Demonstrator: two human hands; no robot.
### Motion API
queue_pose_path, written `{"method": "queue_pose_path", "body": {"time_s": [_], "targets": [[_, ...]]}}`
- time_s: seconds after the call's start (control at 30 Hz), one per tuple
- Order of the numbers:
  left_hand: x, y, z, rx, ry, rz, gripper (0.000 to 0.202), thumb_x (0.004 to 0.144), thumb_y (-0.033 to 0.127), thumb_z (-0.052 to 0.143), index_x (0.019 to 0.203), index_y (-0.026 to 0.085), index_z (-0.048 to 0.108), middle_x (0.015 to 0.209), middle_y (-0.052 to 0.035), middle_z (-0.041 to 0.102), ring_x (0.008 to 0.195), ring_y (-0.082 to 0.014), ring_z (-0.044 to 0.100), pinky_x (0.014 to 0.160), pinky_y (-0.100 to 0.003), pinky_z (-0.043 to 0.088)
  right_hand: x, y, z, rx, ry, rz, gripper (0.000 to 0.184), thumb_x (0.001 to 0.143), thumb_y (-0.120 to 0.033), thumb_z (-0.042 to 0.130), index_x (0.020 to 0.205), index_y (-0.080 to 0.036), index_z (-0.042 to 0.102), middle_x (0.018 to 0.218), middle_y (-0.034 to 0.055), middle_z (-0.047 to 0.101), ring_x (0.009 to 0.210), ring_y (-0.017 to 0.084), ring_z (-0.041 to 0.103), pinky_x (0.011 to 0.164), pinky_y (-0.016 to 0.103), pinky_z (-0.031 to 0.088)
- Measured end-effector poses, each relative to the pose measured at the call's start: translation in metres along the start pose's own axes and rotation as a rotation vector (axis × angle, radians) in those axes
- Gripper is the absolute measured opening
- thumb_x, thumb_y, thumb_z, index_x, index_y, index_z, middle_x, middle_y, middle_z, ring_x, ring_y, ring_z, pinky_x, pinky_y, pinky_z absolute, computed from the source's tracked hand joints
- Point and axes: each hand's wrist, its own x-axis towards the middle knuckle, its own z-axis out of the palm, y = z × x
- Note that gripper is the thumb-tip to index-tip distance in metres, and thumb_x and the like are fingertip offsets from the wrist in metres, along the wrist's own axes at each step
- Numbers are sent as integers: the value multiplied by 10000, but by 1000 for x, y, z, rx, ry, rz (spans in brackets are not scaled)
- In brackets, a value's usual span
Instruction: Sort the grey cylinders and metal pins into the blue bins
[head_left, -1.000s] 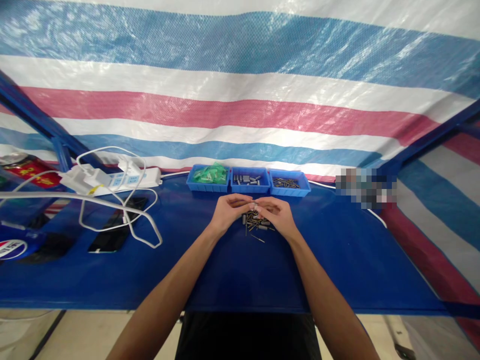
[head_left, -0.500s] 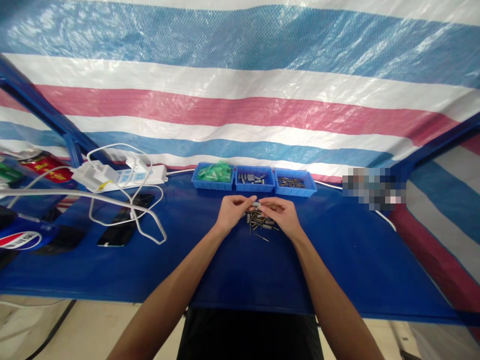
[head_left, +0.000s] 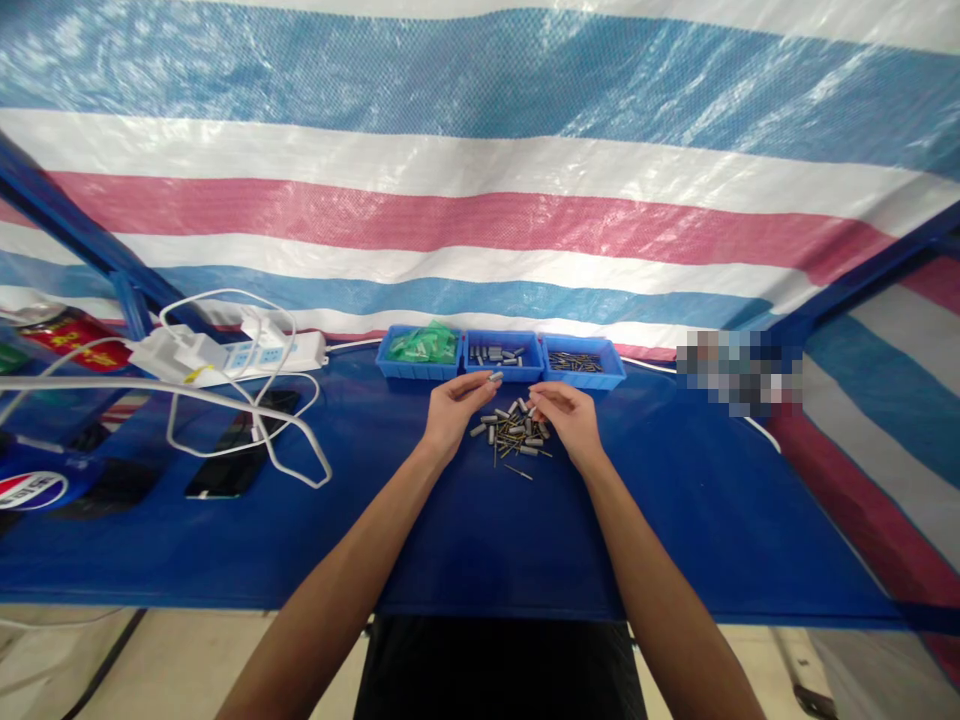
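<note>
My left hand (head_left: 451, 408) pinches a small grey metal cylinder (head_left: 496, 376) between thumb and fingertips, just in front of the middle bin. To its right, my right hand (head_left: 568, 412) has thumb and fingers drawn together over the pile's right side; whatever they hold is too small to tell. Between and below both hands lies a mixed pile of metal cylinders and thin brass-coloured pins (head_left: 513, 432). One loose pin (head_left: 518, 472) rests on the table a little nearer to me.
Three blue bins stand in a row behind my hands: one with green plastic bags (head_left: 424, 343), one with grey cylinders (head_left: 495, 354), one with pins (head_left: 574, 362). Leftward are a white power strip (head_left: 285, 352), looped cables, a black phone (head_left: 225, 474), a Pepsi bottle (head_left: 37, 488) and a red can (head_left: 71, 336).
My hands, close together at the cylinder before, have moved apart. The left has drawn up and left with the cylinder, and more of the pile shows. The view has shifted slightly.
</note>
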Motion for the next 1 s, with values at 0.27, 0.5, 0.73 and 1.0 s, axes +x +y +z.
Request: {"method": "queue_pose_path", "body": {"time_s": [0.27,0.5,0.73,1.0], "targets": [[6,6,-7,111,-64,103,382,800,423,814,1077,160,801,1139,-131,793,1129,-287,737,1016,-421,565,-1,-1,3,17,-25,-4,345,775,-525,825,923,-218,768,766,43,773,599,181,679,580,312,569],[-2,39,-38,1028,-529,356,338,725,228,759,1060,209,799,940,-58,749,835,-198,688,775,-295,546,2,2,-5,-6,0,-9,341,777,-523,823,928,-222,770,756,38,771,587,176,668,595,321,572],[4,34,-53,1135,-524,280,319,783,167,663,1083,169,773,825,-38,751,761,-178,704,728,-262,531,2,3,-5,11,17,-10,322,776,-490,832,932,-213,776,747,36,768,580,165,655,576,306,556],[6,38,-54,1178,-479,324,207,782,148,689,963,153,788,824,-52,769,753,-184,715,708,-265,543,2,4,-3,33,9,0,296,772,-465,847,922,-219,784,745,32,768,584,158,654,582,297,549]]}}
